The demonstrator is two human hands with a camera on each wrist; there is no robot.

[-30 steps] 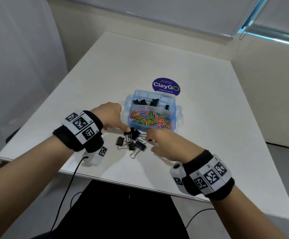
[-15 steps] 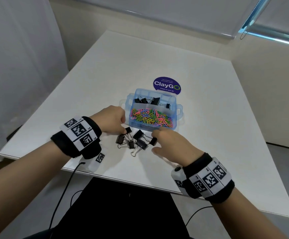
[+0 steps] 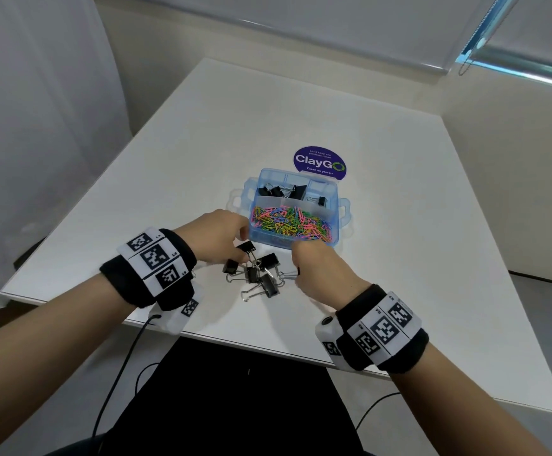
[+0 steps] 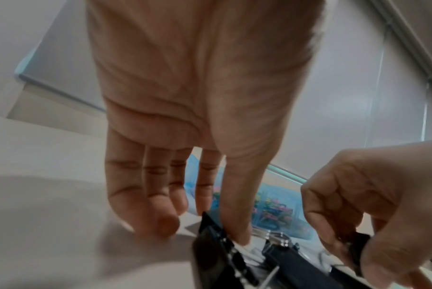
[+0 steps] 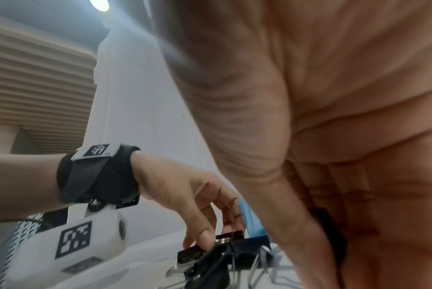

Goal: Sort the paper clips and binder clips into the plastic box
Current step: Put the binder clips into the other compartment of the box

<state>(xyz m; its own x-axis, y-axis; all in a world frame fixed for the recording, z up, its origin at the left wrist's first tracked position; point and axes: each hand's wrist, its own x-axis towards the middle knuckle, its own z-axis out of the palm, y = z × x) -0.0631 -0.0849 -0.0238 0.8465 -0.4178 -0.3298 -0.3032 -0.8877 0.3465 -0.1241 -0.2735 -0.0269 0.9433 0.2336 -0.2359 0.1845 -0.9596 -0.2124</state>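
On the white surface (image 3: 399, 225), just in front of the plastic box (image 3: 334, 195), we find a cluster of loose binder clips (image 3: 256, 274) not yet sorted. We note the paper clips (image 3: 291, 223) filling the near compartment, with several black clips already in the far one. Our left hand (image 3: 215, 238) pinches a binder clip (image 3: 246, 248) at the cluster's near-left edge; our right hand (image 3: 320, 271) curls its fingers round another (image 4: 355, 252). We judge the paper clips done and the binder clips roughly half placed.
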